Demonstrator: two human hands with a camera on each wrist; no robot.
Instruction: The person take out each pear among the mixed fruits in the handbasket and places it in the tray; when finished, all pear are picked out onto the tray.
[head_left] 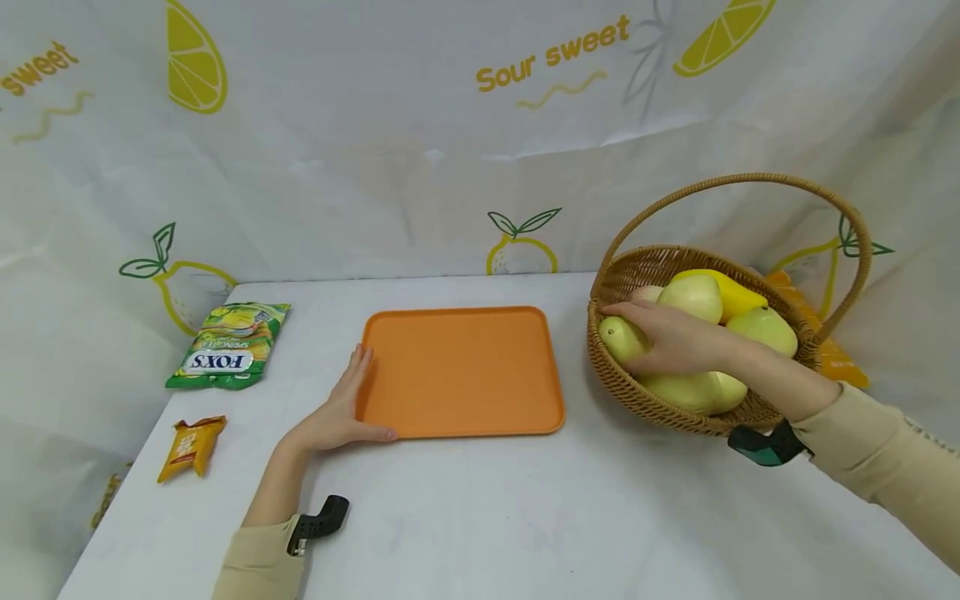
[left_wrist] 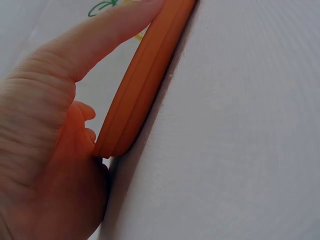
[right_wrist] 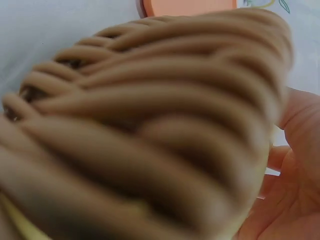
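White table (head_left: 465, 517), orange tray (head_left: 461, 371), wicker basket (head_left: 617, 383), green bag (head_left: 232, 346), small yellow packet (head_left: 192, 448)

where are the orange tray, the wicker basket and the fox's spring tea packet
Orange tray (head_left: 461, 375): head view, on the bare middle of its floor.
Wicker basket (head_left: 619, 387): head view, on its lower-left outer wall.
FOX'S spring tea packet (head_left: 231, 345): head view, on the middle of its printed face.

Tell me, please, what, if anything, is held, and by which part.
The right hand grips a pale green fruit by its sides; the left hand touches the orange tray near one corner.
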